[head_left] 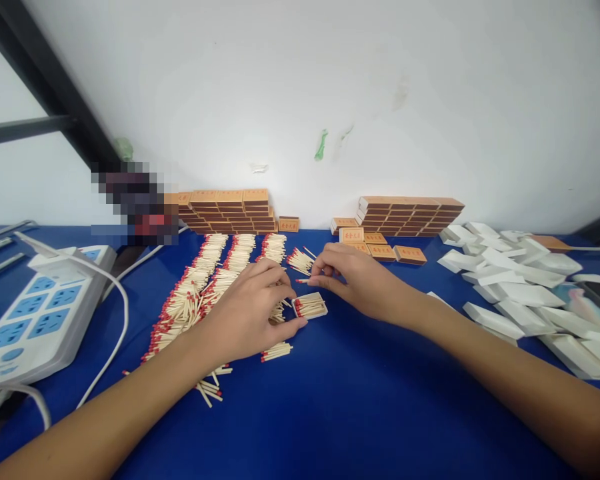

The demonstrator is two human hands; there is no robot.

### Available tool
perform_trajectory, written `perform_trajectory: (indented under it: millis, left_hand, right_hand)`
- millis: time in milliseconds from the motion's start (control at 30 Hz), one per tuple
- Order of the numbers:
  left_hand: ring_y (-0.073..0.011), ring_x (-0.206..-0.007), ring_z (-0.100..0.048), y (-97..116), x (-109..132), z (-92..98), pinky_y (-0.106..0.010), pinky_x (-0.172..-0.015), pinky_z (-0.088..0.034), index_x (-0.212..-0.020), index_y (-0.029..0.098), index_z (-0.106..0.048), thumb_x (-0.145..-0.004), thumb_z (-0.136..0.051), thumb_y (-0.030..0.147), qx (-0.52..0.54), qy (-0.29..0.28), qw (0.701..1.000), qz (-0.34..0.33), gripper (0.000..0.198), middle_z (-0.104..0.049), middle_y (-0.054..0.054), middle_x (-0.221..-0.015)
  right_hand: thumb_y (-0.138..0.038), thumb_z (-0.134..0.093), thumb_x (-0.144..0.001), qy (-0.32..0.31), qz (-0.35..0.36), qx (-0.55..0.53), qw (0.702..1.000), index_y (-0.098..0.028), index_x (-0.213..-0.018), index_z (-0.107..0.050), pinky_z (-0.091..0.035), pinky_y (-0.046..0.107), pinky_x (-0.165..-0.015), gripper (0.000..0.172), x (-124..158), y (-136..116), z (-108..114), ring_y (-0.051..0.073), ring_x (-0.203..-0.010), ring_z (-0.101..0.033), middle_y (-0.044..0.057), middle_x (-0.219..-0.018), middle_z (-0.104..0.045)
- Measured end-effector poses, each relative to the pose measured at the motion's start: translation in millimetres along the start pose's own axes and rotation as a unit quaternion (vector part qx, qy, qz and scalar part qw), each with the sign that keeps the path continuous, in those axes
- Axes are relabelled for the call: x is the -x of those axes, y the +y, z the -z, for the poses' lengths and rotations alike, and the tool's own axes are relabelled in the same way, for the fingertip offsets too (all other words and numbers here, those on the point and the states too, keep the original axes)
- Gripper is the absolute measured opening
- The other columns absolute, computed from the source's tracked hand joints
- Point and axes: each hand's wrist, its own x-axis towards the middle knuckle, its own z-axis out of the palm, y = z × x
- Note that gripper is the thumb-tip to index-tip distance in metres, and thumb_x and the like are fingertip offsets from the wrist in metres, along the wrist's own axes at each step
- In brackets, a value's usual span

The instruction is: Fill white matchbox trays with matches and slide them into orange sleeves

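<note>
A small white matchbox tray [320, 312] with red-headed matches lying in it rests on the blue table. My left hand [255, 307] is curved round its left end, thumb at the near corner and fingers at the far one. Just beyond the tray, my right hand [337, 270] is closed in a pinch on a match [303, 281], whose red head points left. A small loose pile of matches [300, 261] lies beside the right fingertips. Long rows of matches [180, 297] spread to the left, partly hidden by my left hand and forearm.
Orange matchboxes are stacked along the wall at left [230, 207] and right [410, 215], with several loose matchboxes [380, 253] before the right stack. Many white trays [520, 293] are heaped at right. A power strip [45, 313] with white cables stands at left.
</note>
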Motion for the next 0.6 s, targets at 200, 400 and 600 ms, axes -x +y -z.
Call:
perform_trajectory:
  millis: [200, 400, 600]
  left_hand:
    - [-0.028, -0.109, -0.062, 0, 1, 0.7, -0.048, -0.101, -0.052, -0.098, 0.017, -0.078, -0.093, -0.077, 0.041, -0.002, 0.003, 1.0, -0.001, 0.025, -0.072, -0.008, -0.104]
    - [-0.0265, -0.107, -0.062, 0, 1, -0.8, -0.046, -0.099, -0.052, -0.096, 0.018, -0.077, -0.093, -0.077, 0.04, -0.001, 0.007, 1.0, -0.002, 0.023, -0.071, -0.007, -0.102]
    - [-0.0261, -0.106, -0.061, 0, 0, -0.5, -0.045, -0.098, -0.052, -0.095, 0.018, -0.078, -0.093, -0.077, 0.04, 0.005, 0.003, 1.0, 0.001, 0.021, -0.069, -0.007, -0.101]
  right_hand:
    - [-0.024, -0.063, -0.104, -0.056, 0.008, 0.039, 0.998, -0.021, -0.088, -0.062, -0.044, 0.033, -0.073, 0.016, 4, -15, -1, 0.021, -0.088, -0.06, 0.006, -0.096, -0.064]
    - [-0.028, -0.058, -0.107, -0.104, -0.005, -0.005, 0.995, -0.02, -0.093, -0.062, -0.045, 0.032, -0.077, 0.017, 6, -17, 5, 0.02, -0.091, -0.06, 0.006, -0.102, -0.064]
    - [-0.036, -0.06, -0.106, -0.101, -0.032, -0.028, 0.994, -0.021, -0.091, -0.063, -0.043, 0.03, -0.073, 0.021, 11, -25, 3, 0.018, -0.087, -0.06, 0.004, -0.098, -0.065]
